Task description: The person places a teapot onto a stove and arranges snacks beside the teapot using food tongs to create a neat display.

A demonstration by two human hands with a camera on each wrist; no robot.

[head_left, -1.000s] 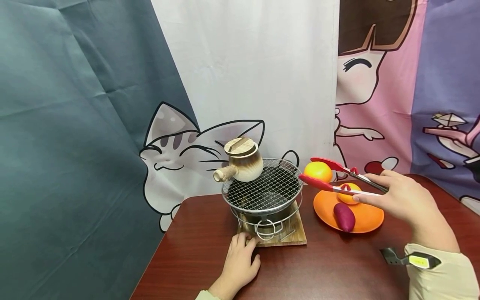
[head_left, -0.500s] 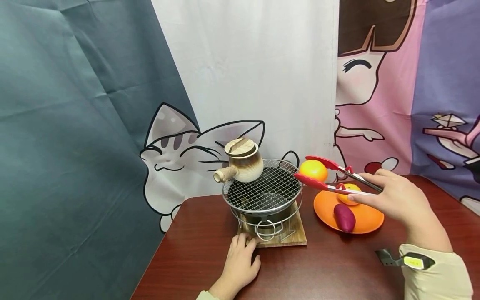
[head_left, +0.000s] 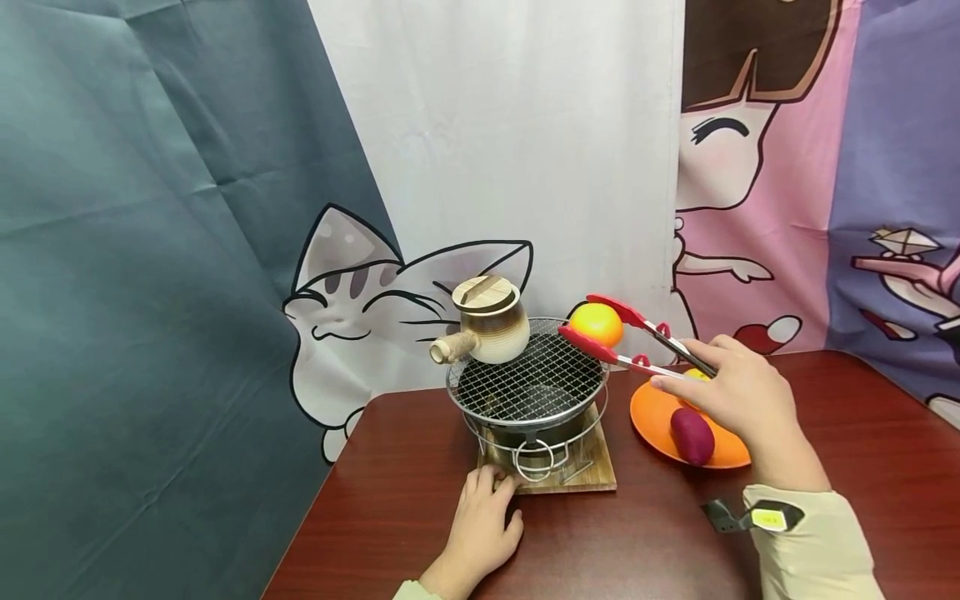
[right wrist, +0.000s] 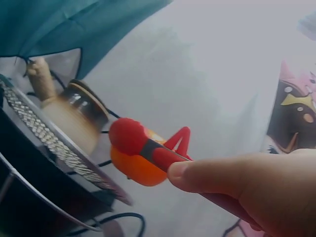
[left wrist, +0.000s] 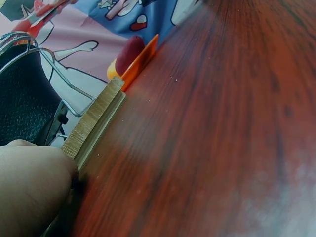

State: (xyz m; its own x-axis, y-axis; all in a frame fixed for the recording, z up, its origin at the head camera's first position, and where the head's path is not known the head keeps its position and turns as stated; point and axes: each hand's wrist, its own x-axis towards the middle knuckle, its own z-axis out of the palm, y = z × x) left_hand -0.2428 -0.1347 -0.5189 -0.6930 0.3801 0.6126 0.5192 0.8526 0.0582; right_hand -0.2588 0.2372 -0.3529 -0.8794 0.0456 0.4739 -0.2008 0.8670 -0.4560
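Observation:
My right hand (head_left: 738,396) grips a pair of red-tipped metal tongs (head_left: 588,342). Between their tips is an orange (head_left: 597,324), held in the air by the right rim of the round wire grill (head_left: 540,375). In the right wrist view, the thumb (right wrist: 185,176) presses along one arm of the tongs. My left hand (head_left: 480,525) rests at the front-left corner of the wooden board (head_left: 600,475) under the grill. Its fingertips touch the board while its thumb stands apart; part of the fingers is hidden. A clay teapot (head_left: 504,335) with a wooden lid sits on the grill's left side.
An orange plate (head_left: 652,417) right of the grill carries a purple sweet potato (head_left: 692,436) and a second orange (head_left: 697,374), mostly behind my right hand. The pot's side handle (head_left: 452,347) juts out left. A printed curtain (head_left: 555,150) hangs behind the table (head_left: 600,550).
My right hand has moved left with the tongs and the orange, from above the plate to the grill's right rim, rising slightly. The left hand has stayed at the board.

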